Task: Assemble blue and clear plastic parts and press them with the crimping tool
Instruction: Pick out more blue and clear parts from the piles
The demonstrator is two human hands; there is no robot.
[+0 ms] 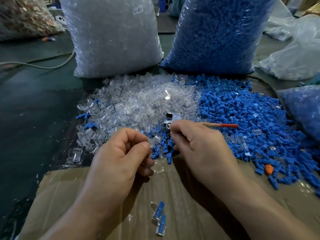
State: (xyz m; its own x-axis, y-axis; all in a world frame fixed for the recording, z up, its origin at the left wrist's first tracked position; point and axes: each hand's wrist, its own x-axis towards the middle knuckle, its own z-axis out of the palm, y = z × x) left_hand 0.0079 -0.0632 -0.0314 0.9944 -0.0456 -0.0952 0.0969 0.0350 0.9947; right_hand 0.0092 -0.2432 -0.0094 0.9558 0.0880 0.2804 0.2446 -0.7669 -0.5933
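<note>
left hand (121,153): fingers (138,146) pinch a clear part (151,144), kept near the crimping tool (175,118) for pressing; right hand (199,149) curled, hold unclear.

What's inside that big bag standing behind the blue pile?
The clear bag is packed with small blue plastic parts, like the loose blue pile in front. Only the outer layer shows; the middle is hidden.

left sack (112,40), right sack (216,35) behind parts heap (147,101); joined pieces (159,217), perhaps two, on cardboard (69,196)
</note>
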